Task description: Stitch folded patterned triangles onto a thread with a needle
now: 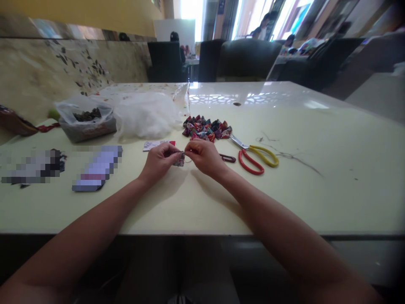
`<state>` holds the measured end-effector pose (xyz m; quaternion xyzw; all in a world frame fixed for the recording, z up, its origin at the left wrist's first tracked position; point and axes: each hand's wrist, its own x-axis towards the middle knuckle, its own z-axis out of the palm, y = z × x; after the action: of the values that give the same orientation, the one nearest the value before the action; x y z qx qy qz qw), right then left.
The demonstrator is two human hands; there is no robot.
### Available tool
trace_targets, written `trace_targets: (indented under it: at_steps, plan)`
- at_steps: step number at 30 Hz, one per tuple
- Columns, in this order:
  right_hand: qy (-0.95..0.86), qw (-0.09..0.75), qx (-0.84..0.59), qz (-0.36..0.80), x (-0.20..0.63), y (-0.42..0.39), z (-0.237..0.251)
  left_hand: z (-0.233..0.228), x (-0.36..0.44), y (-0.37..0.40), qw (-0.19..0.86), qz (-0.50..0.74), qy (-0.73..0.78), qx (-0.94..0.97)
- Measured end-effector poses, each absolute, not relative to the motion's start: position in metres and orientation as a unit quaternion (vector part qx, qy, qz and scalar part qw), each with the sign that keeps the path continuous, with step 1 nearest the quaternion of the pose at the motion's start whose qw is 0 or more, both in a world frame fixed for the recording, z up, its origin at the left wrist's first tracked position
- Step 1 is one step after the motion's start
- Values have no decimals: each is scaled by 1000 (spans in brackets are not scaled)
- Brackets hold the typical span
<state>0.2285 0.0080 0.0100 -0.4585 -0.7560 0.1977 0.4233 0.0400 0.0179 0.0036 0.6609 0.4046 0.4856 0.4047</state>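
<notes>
Head view, one moment, listed from centre outward.

Left hand: closed, fingertips pinching a small patterned fabric piece just above the counter, near the middle of the frame. Right hand: closed in a pinch just beside the piece, apparently on a fine thread or needle; too small to tell which. The two hands nearly touch across the piece.

Just right of the right hand: a small dark-red loop-shaped object, lying flat. Further right: scissors with one red and one yellow handle, blades pointing up-left toward the pile. Above the hands: a pile of folded fabric pieces in mixed colours. Just above the left hand: a white-and-red card or packet. Upper left of centre: a heap of white stuffing in clear plastic, and beside it a plastic bag with dark contents. Loose threads lie at right.

Risks, as judged: the pinch is fine and the piece small, so a slip could drop it or pull the thread loose; a needle, if present, could prick the left fingertips; loose threads nearby could tangle with the working thread.
</notes>
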Motion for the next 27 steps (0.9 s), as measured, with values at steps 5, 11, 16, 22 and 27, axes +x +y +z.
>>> trace_targets:
  at_steps: [5, 11, 16, 22, 27]
  plan:
    - [-744, 434, -459, 216, 229, 9, 9, 1, 39, 22, 482, 484, 396, 613]
    - [-740, 444, -448, 234, 230, 10, 7, -4, 36, 26, 534, 481, 396, 571]
    - [-736, 450, -441, 246, 230, 12, 5, -1, 37, 26, 571, 476, 390, 544]
    - [-733, 454, -433, 262, 232, 15, 5, 3, 37, 24, 595, 465, 391, 526]
    - [-722, 465, -415, 300, 234, 16, 4, 4, 37, 24, 607, 463, 386, 518]
